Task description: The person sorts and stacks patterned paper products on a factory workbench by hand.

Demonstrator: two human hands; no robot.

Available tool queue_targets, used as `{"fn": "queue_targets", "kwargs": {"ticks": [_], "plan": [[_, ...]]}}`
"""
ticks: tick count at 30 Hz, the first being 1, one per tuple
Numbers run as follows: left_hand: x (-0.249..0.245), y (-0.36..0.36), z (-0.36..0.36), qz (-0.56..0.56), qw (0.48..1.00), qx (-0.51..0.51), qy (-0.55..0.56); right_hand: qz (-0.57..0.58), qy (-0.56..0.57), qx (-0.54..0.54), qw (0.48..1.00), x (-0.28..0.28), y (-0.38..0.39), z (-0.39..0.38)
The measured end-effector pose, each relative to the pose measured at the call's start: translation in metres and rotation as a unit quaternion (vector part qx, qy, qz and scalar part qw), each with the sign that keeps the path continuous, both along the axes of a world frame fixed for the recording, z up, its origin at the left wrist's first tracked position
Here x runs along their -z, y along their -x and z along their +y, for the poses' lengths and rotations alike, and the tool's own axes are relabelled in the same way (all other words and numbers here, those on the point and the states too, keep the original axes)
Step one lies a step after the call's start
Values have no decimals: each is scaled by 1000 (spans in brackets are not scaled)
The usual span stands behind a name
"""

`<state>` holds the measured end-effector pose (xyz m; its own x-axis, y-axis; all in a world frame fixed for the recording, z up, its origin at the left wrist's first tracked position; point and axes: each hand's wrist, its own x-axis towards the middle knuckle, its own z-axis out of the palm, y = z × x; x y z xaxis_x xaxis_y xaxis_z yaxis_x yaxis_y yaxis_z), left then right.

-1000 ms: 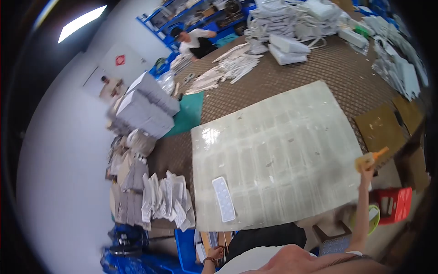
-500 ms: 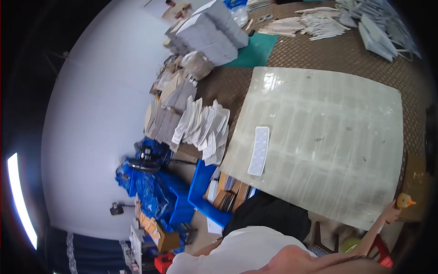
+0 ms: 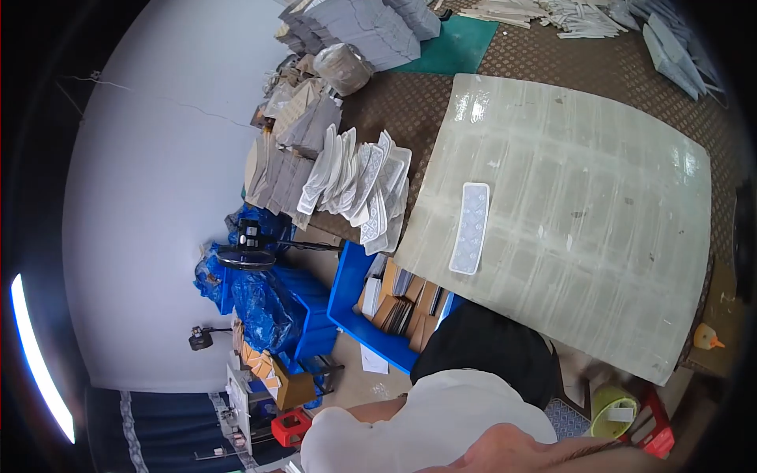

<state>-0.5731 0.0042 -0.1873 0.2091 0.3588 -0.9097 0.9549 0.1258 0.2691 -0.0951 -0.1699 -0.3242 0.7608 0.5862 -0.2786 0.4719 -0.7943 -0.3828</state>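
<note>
Neither of my hands shows now; part of an arm crosses the bottom edge. A patterned, rounded strip [image 3: 471, 229] lies on the left part of a large pale sheet [image 3: 568, 213] spread over the brown table. Left of the sheet, a loose pile of similar patterned strips [image 3: 355, 177] fans out beside stacked grey pieces [image 3: 276, 177]. A yellow object with an orange tip [image 3: 707, 337] rests near the table's right corner.
A blue crate [image 3: 347, 315] holding brown and white pieces stands below the table edge. Beside it are a black fan [image 3: 248, 256] and blue bags [image 3: 264, 311]. Grey stacks [image 3: 363, 31] and a green mat [image 3: 453, 43] lie at the back. A yellow-green bin [image 3: 611, 414] stands lower right.
The hand at the yellow object has let go and left the view; the object remains at the corner. The camera view has shifted, so the table sits higher.
</note>
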Motion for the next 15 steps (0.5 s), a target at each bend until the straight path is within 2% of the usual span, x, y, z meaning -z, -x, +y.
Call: {"fn": "queue_targets", "kwargs": {"ticks": [15], "plan": [[24,-8,104,25,986,166,16,24,138,-114,984,1,64,37]]}}
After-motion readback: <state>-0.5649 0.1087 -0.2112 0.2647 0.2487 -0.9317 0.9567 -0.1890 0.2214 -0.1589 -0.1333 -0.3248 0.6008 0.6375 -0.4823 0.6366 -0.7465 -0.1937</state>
